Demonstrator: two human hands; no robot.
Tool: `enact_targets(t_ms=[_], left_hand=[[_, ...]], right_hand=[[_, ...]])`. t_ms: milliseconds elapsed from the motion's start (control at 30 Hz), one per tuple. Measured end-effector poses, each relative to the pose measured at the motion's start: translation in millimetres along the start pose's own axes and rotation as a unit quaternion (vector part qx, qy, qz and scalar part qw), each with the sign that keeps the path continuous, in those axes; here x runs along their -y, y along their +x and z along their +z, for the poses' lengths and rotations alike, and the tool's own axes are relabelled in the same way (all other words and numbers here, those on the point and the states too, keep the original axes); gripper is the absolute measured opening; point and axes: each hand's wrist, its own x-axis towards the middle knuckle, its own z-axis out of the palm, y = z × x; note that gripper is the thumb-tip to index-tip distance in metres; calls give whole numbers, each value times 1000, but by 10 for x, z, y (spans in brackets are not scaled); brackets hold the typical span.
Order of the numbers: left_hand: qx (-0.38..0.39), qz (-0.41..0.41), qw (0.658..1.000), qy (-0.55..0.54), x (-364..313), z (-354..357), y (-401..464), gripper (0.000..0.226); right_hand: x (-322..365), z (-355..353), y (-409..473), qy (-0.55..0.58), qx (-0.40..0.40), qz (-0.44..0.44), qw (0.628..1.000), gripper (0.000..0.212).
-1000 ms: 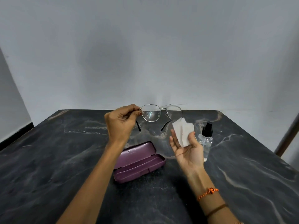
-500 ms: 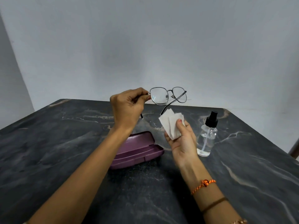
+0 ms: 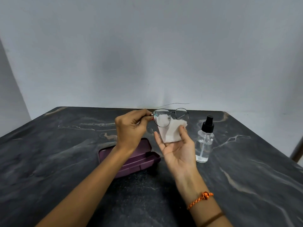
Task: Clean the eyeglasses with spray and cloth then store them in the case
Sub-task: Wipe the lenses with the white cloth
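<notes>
My left hand (image 3: pixel 131 126) pinches the thin metal eyeglasses (image 3: pixel 170 117) at the left hinge and holds them above the table. Droplets show on the left lens. My right hand (image 3: pixel 178 148) is palm up just below the glasses, with a folded white cloth (image 3: pixel 172 132) lying on its fingers and the thumb on the cloth's right edge. The cloth sits right behind the left lens. The purple case (image 3: pixel 144 159) lies open on the table under my left forearm, partly hidden by it. The clear spray bottle (image 3: pixel 205 141) with a black nozzle stands upright to the right of my right hand.
Everything sits on a dark marble-patterned table (image 3: pixel 65 161) against a pale grey wall (image 3: pixel 147 54). A brown post (image 3: pixel 297 149) shows at the table's right edge.
The glasses and cloth have come together: the cloth now sits behind the left lens. My right hand has opened out palm up under the cloth.
</notes>
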Motion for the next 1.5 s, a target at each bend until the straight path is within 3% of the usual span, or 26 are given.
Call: enact_targets(t_ms=[333, 433, 567, 867, 1100, 1233, 1367, 1500], left_hand=[[67, 90, 993, -24, 0, -119, -102, 5], [70, 104, 992, -19, -52, -147, -146, 4], [69, 95, 993, -25, -91, -117, -176, 12], [71, 79, 993, -52, -85, -144, -176, 10], [50, 65, 995, -60, -89, -137, -166, 13], [70, 91, 992, -51, -88, -119, -180, 6], [78, 108, 990, -42, -127, -103, -196, 5], [77, 107, 990, -55, -157, -120, -161, 11]], right_hand=[[-70, 37, -14, -64, 4, -50, 997, 7], [-83, 63, -40, -44, -28, -56, 997, 19], [-44, 113, -94, -20, -19, -29, 999, 3], [-46, 134, -142, -59, 20, 27, 998, 10], [1, 157, -120, -221, -19, -45, 974, 8], [0, 144, -100, -170, -44, -37, 984, 9], [-7, 154, -96, -82, -15, -21, 996, 17], [-17, 173, -126, -122, 19, -45, 991, 10]])
